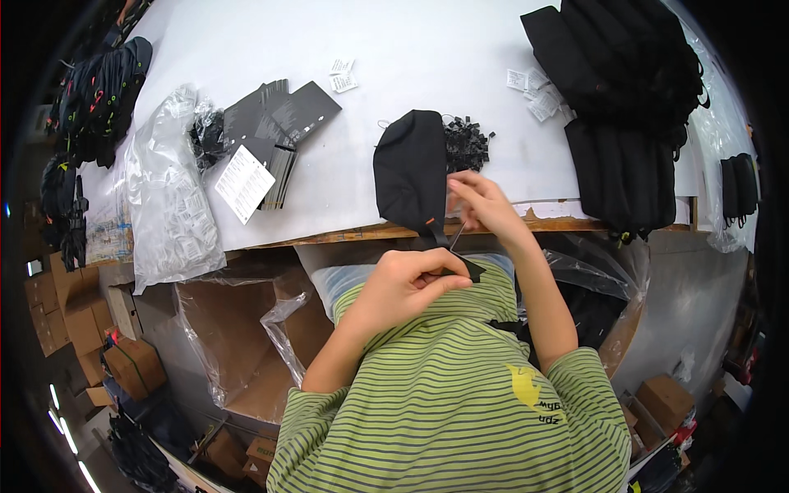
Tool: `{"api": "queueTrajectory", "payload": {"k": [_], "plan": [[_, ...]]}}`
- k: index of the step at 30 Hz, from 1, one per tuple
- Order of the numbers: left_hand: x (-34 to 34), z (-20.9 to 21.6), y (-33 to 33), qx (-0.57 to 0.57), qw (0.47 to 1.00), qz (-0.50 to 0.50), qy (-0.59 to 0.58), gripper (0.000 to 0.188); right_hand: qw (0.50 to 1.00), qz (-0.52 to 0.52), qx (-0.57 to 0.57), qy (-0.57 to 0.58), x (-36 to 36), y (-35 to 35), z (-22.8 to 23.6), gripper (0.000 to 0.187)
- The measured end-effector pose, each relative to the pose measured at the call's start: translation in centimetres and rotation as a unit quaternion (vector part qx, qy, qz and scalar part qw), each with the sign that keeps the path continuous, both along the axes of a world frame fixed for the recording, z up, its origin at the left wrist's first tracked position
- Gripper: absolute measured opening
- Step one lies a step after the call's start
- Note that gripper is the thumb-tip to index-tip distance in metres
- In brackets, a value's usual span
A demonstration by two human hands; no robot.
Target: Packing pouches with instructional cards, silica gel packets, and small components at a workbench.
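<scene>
A black fabric pouch point(409, 168) lies near the table's front edge, its narrow strap hanging over the edge toward me. My left hand point(403, 287) is closed in a pinch on a dark grey hang tag point(470, 271) just below the strap's end. Above and right of it, my right hand point(486, 209) has its fingers drawn together beside the pouch's right edge. A thin dark cord point(457, 235) runs between the tag and my right fingers; what the fingertips hold is too small to make out. Beyond them sits a pile of small black tag fasteners point(467, 146).
Dark grey tags point(279, 115) and a white printed sheet point(245, 184) lie at left beside a clear plastic bag of labels point(173, 197). Stacked black pouches point(620, 90) stand at right near small white labels point(538, 94). Plastic-lined cartons point(246, 329) sit below the table.
</scene>
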State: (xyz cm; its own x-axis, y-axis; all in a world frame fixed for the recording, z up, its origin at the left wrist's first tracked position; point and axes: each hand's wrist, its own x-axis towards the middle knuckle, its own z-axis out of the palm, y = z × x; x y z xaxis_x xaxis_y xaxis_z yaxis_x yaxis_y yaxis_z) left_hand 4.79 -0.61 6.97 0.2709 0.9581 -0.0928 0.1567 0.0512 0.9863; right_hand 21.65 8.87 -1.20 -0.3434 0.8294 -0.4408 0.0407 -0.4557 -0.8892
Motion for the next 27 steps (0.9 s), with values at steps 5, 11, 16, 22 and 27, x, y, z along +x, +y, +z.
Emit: {"api": "queueTrajectory", "payload": {"k": [5,11,16,22,27], "plan": [[0.2,0.2,-0.2,0.033,0.996,-0.068,0.043,0.009,0.998,0.034,-0.032,0.043,-1.8,0.6,-1.3,0.018],[-2.6,-0.4,1.7,0.215,0.954,0.096,0.188,0.032,0.924,0.109,0.341,-0.137,-1.9,0.4,3.3,0.012],[-5.2,-3.6,3.7,0.366,0.835,0.083,0.403,0.038,0.849,0.209,0.442,-0.202,-1.2,-0.7,6.5,0.008],[-6.1,-7.0,2.5,0.393,0.827,0.09,0.392,0.019,0.816,0.182,0.498,-0.231,-1.4,-1.2,4.1,0.013],[-5.7,-6.5,2.1,0.387,0.836,0.068,0.384,0.021,0.84,0.211,0.434,-0.247,-1.4,-1.6,5.3,0.014]]}}
